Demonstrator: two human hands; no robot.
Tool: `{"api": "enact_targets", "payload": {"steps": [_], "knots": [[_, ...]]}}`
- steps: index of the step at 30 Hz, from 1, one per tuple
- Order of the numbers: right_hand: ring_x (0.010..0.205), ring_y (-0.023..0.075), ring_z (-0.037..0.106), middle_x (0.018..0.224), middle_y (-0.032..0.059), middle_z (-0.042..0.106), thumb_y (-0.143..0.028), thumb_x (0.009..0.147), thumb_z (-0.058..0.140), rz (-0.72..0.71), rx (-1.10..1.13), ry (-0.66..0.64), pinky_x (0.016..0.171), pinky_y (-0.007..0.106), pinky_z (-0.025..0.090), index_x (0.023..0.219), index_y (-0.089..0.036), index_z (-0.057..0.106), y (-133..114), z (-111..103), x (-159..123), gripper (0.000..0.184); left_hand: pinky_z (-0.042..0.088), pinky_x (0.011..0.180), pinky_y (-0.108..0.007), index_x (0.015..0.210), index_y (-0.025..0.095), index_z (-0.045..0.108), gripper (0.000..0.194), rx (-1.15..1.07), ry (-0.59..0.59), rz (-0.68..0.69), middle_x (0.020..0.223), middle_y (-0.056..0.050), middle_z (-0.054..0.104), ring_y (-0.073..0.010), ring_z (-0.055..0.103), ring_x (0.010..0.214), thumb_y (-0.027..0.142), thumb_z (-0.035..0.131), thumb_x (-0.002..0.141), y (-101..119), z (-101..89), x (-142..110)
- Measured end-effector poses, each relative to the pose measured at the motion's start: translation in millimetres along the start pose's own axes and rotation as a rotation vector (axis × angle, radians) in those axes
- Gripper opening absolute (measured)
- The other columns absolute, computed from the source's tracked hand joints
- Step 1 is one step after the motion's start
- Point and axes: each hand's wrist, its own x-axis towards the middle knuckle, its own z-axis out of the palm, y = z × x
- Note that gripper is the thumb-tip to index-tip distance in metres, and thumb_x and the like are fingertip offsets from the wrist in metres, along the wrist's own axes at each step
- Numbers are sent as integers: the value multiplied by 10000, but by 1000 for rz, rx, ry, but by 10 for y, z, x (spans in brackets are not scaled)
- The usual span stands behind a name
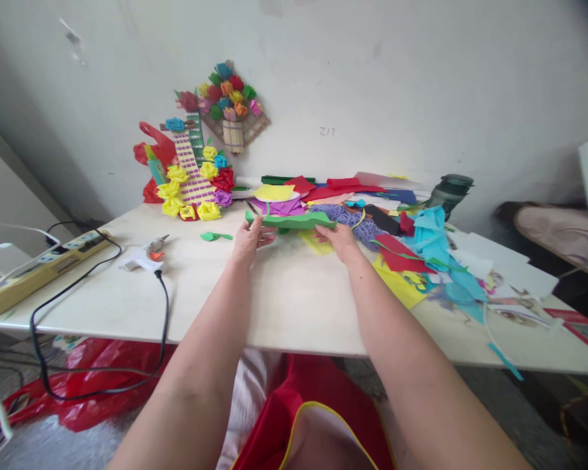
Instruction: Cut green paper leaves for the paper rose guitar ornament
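Observation:
A strip of green paper (298, 220) is stretched level between my two hands, above the far half of the white table (304, 307). My left hand (249, 241) pinches its left end. At the other end, my right hand (337, 238) grips it between thumb and fingers. A yellow sheet (318, 243) lies just beneath the strip, partly covered by it. Left of my left hand rest small green leaf cutouts (215, 236). Bluish-purple yarn-like strands (345, 217) lie behind my right hand.
On the left are a white glue gun (147, 254) with a black cord and a yellow power strip (44, 267). Paper-flower decorations (191, 176) stand at the back left. Coloured paper scraps (402, 254) and a dark bottle (451, 192) occupy the right. Red plastic bags (93, 378) lie below.

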Motion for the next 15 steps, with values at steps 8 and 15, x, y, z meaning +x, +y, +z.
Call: {"api": "enact_targets", "payload": {"steps": [8, 15], "knots": [[502, 95, 619, 633, 15, 685, -257, 679, 709, 108, 36, 14, 435, 166, 470, 748, -146, 594, -49, -40, -11, 175, 521, 507, -256, 809, 117, 566, 423, 98, -14, 18, 661, -95, 675, -139, 614, 481, 495, 678, 654, -56, -53, 51], [246, 51, 387, 383, -52, 553, -365, 680, 705, 120, -24, 64, 275, 144, 293, 684, -176, 501, -102, -67, -25, 278, 522, 503, -259, 850, 137, 551, 415, 15, -42, -32, 672, -99, 682, -172, 644, 520, 468, 700, 647, -11, -25, -3]]}}
